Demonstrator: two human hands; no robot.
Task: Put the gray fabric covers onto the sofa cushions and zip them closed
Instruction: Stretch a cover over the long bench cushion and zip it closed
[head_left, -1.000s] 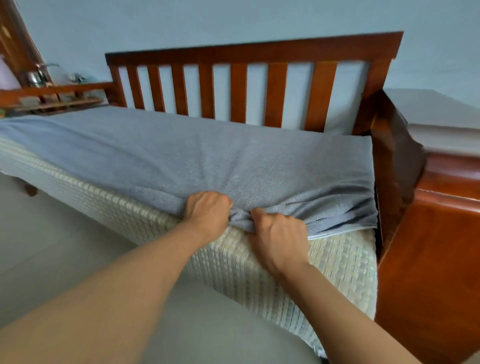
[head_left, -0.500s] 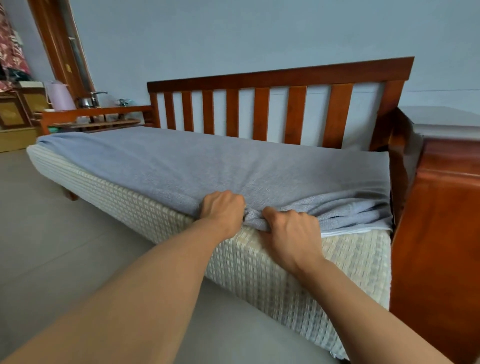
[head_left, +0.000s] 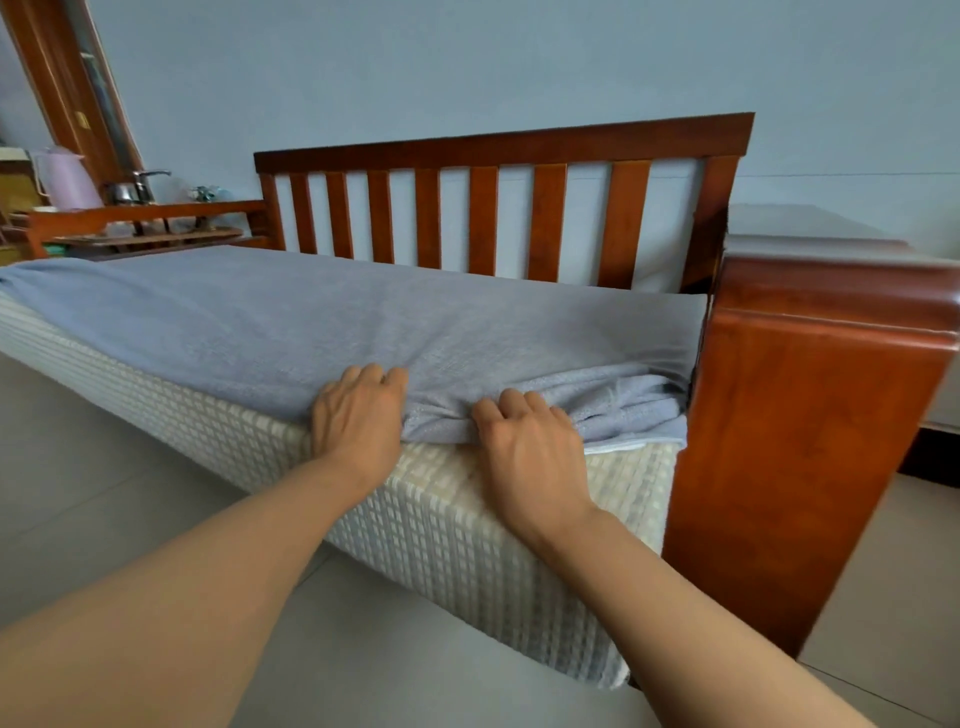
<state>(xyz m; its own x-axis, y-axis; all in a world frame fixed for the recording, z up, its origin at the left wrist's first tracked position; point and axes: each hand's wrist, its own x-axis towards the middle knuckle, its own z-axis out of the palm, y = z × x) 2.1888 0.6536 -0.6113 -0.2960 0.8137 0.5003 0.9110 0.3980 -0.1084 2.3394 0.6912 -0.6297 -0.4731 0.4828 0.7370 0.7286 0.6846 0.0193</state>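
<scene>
A long gray fabric cover (head_left: 332, 317) lies spread over the top of the sofa cushion (head_left: 447, 525), whose cream woven front face is bare. Near the right end the cover is bunched in folds (head_left: 623, 410), with a white edge showing below them. My left hand (head_left: 358, 421) grips the cover's front hem, fingers curled over the cushion's top edge. My right hand (head_left: 530, 447) holds the same hem a little to the right, fingers dug into the bunched cloth. No zipper shows.
The cushion sits in a wooden sofa frame with a slatted back (head_left: 483, 218) and a solid right armrest (head_left: 810, 405) tight against the cushion's end. A side shelf (head_left: 135, 218) with a pink jug and a kettle stands at the far left. Grey tiled floor (head_left: 104, 509) lies below.
Both hands stay on the front hem, their fingers now reaching further over the cushion's edge. The view has tilted up and swung left, showing more wall and shelf.
</scene>
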